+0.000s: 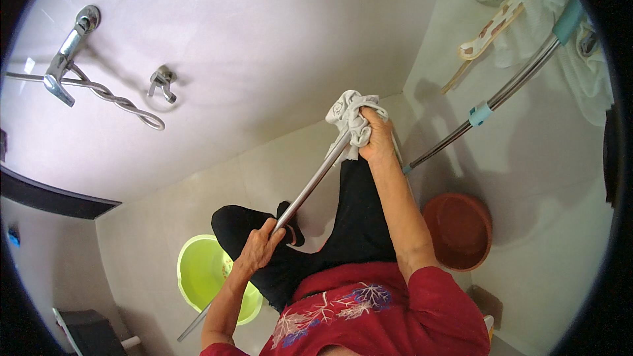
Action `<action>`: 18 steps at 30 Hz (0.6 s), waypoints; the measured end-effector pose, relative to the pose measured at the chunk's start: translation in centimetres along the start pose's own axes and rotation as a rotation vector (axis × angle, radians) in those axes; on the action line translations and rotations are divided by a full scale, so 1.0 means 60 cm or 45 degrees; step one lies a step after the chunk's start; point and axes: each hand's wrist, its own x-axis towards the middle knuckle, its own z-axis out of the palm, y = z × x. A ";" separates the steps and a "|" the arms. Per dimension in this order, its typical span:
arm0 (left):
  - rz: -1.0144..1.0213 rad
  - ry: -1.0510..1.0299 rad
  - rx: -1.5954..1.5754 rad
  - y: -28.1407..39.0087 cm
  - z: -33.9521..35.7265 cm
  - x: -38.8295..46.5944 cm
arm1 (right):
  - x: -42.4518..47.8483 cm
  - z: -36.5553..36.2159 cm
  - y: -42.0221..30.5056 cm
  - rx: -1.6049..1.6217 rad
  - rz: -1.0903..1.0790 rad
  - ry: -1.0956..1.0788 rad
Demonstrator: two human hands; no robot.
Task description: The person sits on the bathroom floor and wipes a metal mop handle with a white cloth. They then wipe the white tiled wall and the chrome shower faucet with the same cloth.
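A shiny metal pole runs slantwise across my lap, from a cloth at its upper end down past my left forearm. My left hand is closed around the pole near its middle. The bunched white cloth wraps the pole's upper end, and my right hand grips it there. What lies under the cloth is hidden. Below the pole, beside my bent left leg, stands a lime-green plastic basin; my leg and left arm cover part of it.
A reddish-brown bucket stands by the right wall. Another metal pole with teal fittings leans near it, and whitish mesh fabric hangs above. On the facing wall are a chrome mixer tap with a twisted hose and a small tap.
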 end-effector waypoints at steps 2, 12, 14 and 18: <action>-0.006 0.016 -0.033 0.007 0.000 0.000 | -0.005 -0.016 0.025 0.026 0.054 -0.021; 0.061 0.016 -0.008 0.018 0.000 0.009 | -0.093 -0.024 0.109 0.032 0.229 -0.030; 0.020 -0.012 -0.048 0.014 0.000 0.013 | -0.116 -0.028 0.126 0.019 0.296 -0.052; -0.037 -0.026 -0.023 0.016 0.002 0.017 | -0.153 -0.032 0.145 -0.003 0.383 -0.050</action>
